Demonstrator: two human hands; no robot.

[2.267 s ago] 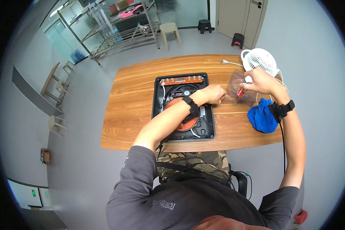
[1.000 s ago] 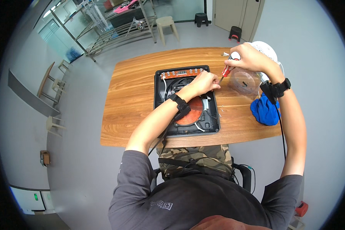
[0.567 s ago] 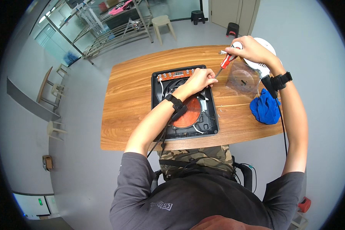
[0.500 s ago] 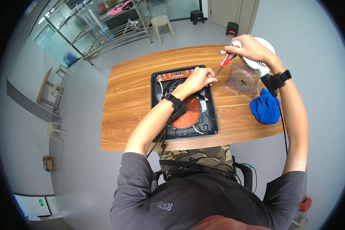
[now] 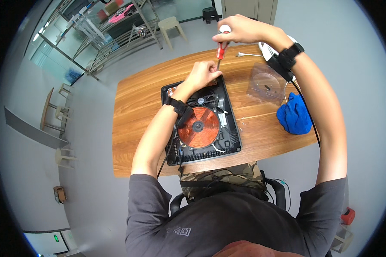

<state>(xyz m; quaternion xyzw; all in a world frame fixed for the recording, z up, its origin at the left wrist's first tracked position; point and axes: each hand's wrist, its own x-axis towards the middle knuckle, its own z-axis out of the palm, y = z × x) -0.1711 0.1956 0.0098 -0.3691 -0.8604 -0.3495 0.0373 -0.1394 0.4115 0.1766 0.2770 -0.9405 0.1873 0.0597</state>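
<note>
An opened induction cooker point(image 5: 231, 128) lies on the wooden table, its copper coil point(image 5: 200, 127) and black fan point(image 5: 203, 97) exposed. My right hand point(image 5: 248, 30) grips a red-and-white screwdriver point(image 5: 221, 50) by the handle, held nearly upright with its shaft pointing down at the cooker's far right corner. At that corner, my left hand point(image 5: 203, 75) has its fingers pinched together next to the shaft's lower end. Whatever sits between those fingertips is too small to make out. Part of the orange circuit board point(image 5: 170, 91) shows beside my left wrist; the hand covers the rest.
Right of the cooker stands a clear plastic box point(image 5: 266, 83) with small dark pieces in it. A blue cloth point(image 5: 294, 115) lies near the right edge, and a white appliance point(image 5: 268, 51) with a plug point(image 5: 241, 54) is behind. Cables hang from both wrist straps.
The screwdriver and my right hand have moved left, from beside the cooker to above its far right corner. My left hand has shifted left and farther away, uncovering more of the coil.
</note>
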